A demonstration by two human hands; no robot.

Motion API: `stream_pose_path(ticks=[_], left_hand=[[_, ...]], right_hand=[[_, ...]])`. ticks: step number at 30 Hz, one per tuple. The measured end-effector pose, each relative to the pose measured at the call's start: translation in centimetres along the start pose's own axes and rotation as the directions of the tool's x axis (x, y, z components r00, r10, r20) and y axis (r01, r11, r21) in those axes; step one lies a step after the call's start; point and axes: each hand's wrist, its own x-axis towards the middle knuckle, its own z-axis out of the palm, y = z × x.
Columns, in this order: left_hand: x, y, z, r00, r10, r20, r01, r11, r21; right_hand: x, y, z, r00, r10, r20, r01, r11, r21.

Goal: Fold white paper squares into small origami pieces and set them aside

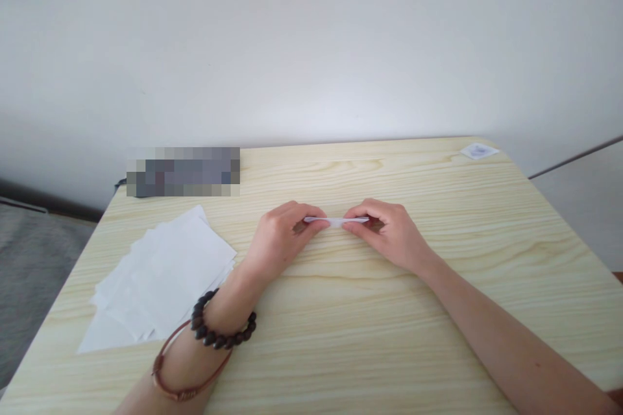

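Observation:
A small folded piece of white paper (335, 222) is held edge-on between my two hands, above the middle of the table. My left hand (287, 230) pinches its left end between thumb and fingers. At the right end, my right hand (382, 227) grips it the same way. Only the paper's thin edge and a narrow strip of its face show, so its full folded shape is hidden. Dark beads and a brown cord circle my left wrist.
Several loose white sheets (170, 272) lie fanned on the left of the wood-grain table (341, 350). Behind them is a dark, pixelated object (185, 172). A small diamond-shaped folded paper (479, 151) rests near the far right corner. The white wall (311, 45) rises behind the table.

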Motion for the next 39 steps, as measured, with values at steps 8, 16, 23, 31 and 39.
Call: stream_pose_path(ticks=[8, 16, 23, 31, 39], left_hand=[[-0.01, -0.44, -0.47, 0.993, -0.119, -0.023, 0.115, 0.986, -0.124], [0.00, -0.44, -0.52, 0.952, -0.304, 0.045, 0.300, 0.892, -0.339], [0.17, -0.14, -0.52, 0.969, -0.249, -0.002, 0.241, 0.940, -0.239], [0.27, -0.35, -0.71, 0.998, 0.059, 0.036, -0.054, 0.993, -0.109], [0.34, -0.27, -0.69, 0.994, 0.091, 0.060, -0.087, 0.994, -0.060]], right_hand=[[-0.09, 0.38, 0.17, 0.996, 0.016, -0.093, -0.013, 0.999, 0.036], [0.04, 0.06, -0.10, 0.992, 0.057, -0.110, -0.051, 0.997, 0.053], [0.03, 0.07, -0.01, 0.987, 0.078, -0.140, -0.071, 0.996, 0.059], [0.01, 0.29, 0.06, 0.991, -0.023, -0.133, 0.016, 0.998, -0.056], [-0.13, 0.28, 0.12, 0.988, -0.145, -0.056, 0.142, 0.988, -0.059]])
